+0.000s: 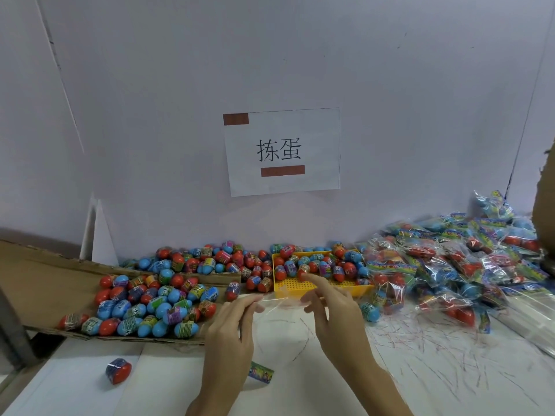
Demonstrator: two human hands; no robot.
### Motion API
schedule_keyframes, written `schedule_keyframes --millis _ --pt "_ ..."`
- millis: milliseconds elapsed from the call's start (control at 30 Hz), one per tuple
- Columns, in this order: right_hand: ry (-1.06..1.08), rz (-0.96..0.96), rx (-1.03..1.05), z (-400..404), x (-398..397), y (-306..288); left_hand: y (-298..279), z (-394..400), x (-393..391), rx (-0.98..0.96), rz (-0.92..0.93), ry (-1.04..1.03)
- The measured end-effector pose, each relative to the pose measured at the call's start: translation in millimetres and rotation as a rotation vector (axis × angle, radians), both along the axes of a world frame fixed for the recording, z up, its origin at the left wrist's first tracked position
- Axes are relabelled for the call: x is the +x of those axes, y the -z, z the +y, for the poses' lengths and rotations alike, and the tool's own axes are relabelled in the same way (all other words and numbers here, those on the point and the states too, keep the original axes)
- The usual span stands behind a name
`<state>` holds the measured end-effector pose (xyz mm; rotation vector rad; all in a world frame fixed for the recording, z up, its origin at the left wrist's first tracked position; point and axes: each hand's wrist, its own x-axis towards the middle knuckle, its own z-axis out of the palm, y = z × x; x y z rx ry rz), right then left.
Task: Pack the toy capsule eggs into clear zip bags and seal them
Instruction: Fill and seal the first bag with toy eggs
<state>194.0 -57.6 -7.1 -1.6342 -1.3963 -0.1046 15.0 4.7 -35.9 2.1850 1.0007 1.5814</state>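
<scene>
Packing workstation, heaped capsule eggs (156, 298), filled bags (450, 259), wall sign (282, 151)

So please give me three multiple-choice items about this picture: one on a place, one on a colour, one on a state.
1. Where is the pile of packed bags?
A. right of the tray
B. left of the tray
C. on the cardboard

2. What colour is the tray?
A. green
B. yellow
C. white

3. What do both hands hold?
A. an egg
B. a marker
C. a clear bag

Key: 1 A, the pile lies to the right. 2 B, its rim and grid are yellow. 3 C, the left hand and right hand pinch the clear bag between them.
</scene>
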Motion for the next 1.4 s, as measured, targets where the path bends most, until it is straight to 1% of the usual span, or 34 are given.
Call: schedule_keyframes --millis 33,100,133,167,267,333,400,533,567,600,733,767,833,900,1033,1100,1133,1167,1233,1300,1333,1400 --pt "0.012 -0.002 -0.049 1 2 1 1 2 -1 -0.009 -0.007 -0.001" --pt "0.03 -0.075 -0.112 4 8 5 3 4 -3 -0.025 -0.01 -0.005" --pt "0.014 -0.061 -0.129 3 9 5 4 4 -4 -0.03 -0.009 -0.006" --pt "-0.026 0.0 -0.133 1 9 1 3 4 -4 -0.032 -0.006 -0.009" --pt "-0.232 0.276 -0.101 -1 6 -6 1 3 -4 -0.037 0.0 -0.014" --pt "-0.323 0.365 -0.106 -3 2 -9 1 3 -4 -0.034 0.006 -0.01" --pt "-0.345 0.38 -0.134 -2 1 -8 0 3 -5 -0.024 0.036 0.008" --pt "-0.358 0.309 -0.198 -4 -2 -9 1 5 -5 0.027 0.132 0.024" --pt "-0.387 0.334 -0.192 -4 -2 -10 1 5 -5 0.03 0.149 0.03" --pt "-0.422 0.407 -0.189 -4 -2 -12 0 5 -5 0.021 0.161 0.041" --pt "-0.486 0.882 -0.268 -10 3 -20 -4 3 -8 -0.122 0.211 0.071" --pt "-0.501 0.977 -0.288 -11 5 -20 -5 3 -8 -0.159 0.215 0.087" --pt "-0.504 1.068 -0.287 -12 9 -21 -7 1 -7 -0.25 0.17 0.114" --pt "-0.441 1.102 -0.256 -12 11 -23 -9 0 -10 -0.291 0.161 0.158" --pt "-0.314 1.192 -0.197 -10 12 -21 -8 -2 -16 -0.224 0.436 0.324" --pt "-0.284 1.234 -0.17 -9 15 -20 -8 -2 -15 -0.182 0.509 0.358" --pt "-0.28 1.244 -0.168 -9 16 -20 -7 -2 -13 -0.11 0.531 0.336" --pt "-0.282 1.252 -0.175 -10 17 -20 -6 -2 -11 -0.002 0.524 0.288" --pt "-0.305 1.266 -0.207 -9 19 -19 -4 -1 -6 0.181 0.397 0.192" --pt "-0.356 1.286 -0.257 -8 19 -17 -4 1 -2 0.252 0.241 0.126" --pt "-0.387 1.296 -0.276 -7 18 -16 -4 2 -1 0.274 0.192 0.086" --pt "-0.443 1.282 -0.296 -5 17 -14 -4 3 -3 0.24 0.142 0.032"
